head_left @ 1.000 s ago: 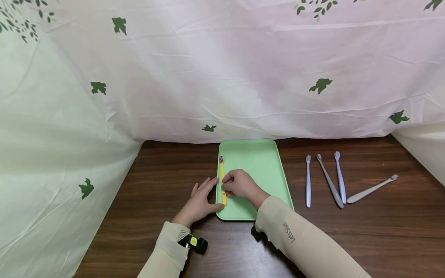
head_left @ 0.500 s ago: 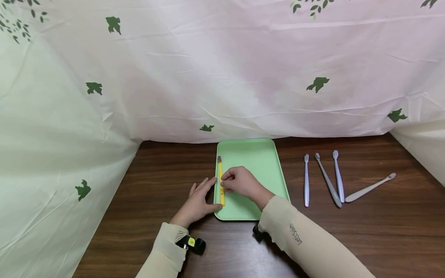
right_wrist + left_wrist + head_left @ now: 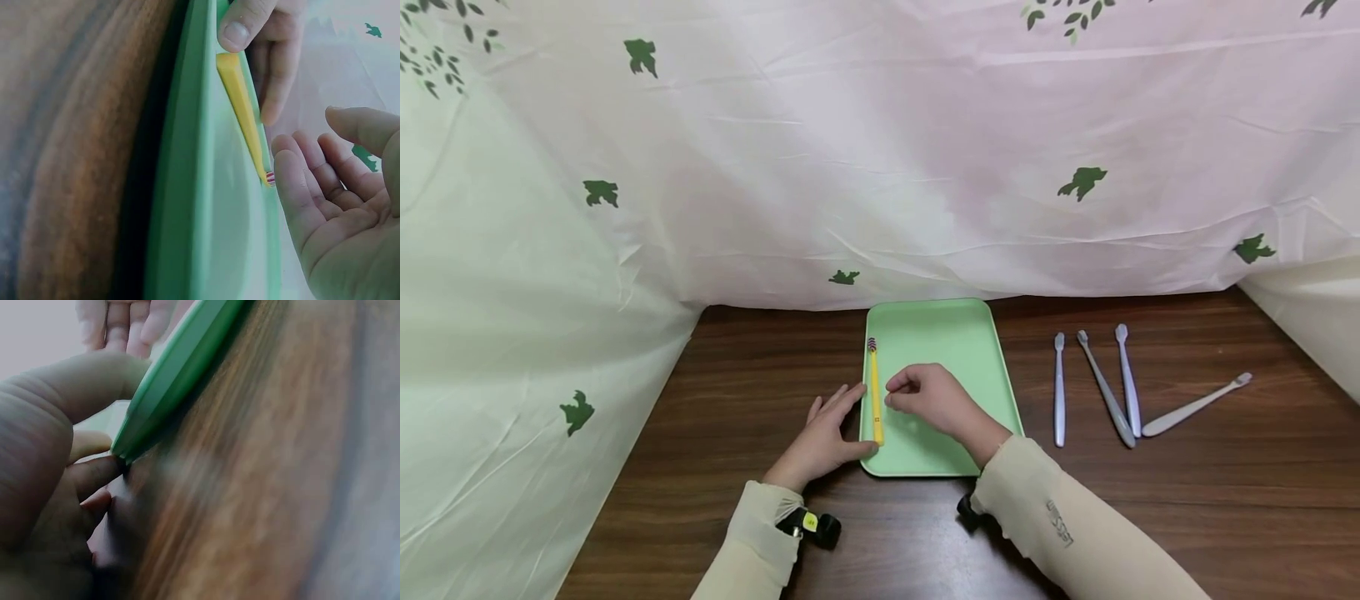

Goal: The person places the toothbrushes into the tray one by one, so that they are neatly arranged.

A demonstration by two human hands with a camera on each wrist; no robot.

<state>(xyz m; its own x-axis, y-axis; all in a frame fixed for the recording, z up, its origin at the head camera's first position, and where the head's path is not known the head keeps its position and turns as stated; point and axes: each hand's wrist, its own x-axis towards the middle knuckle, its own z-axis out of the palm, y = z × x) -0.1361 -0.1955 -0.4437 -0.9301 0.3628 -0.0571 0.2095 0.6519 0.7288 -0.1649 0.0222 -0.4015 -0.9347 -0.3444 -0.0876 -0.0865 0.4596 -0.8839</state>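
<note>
A yellow toothbrush [image 3: 876, 400] with striped bristles lies lengthwise along the left side of the green tray [image 3: 951, 333], its head toward the back. My left hand [image 3: 820, 440] is spread at the tray's left edge, fingertips at the rim and thumb by the near end of the toothbrush handle. In the left wrist view, that thumb [image 3: 94, 381] reaches over the tray's rim. Just right of the toothbrush, my right hand [image 3: 936, 404] hovers above the tray. The right wrist view shows its fingers [image 3: 300, 194] loosely bent, with nothing between them and the thumb.
To the right of the tray lie several toothbrushes on the dark wooden table [image 3: 760, 375]: an upright-lying one [image 3: 1059, 392], two converging at their handles [image 3: 1107, 392] and a slanted greyish one [image 3: 1195, 406]. A pale cloth [image 3: 880, 167] with green leaf prints hangs behind.
My right hand has let go of the yellow toothbrush and drawn back slightly to the right. The left hand stays at the tray's edge, and the toothbrush lies where it was.
</note>
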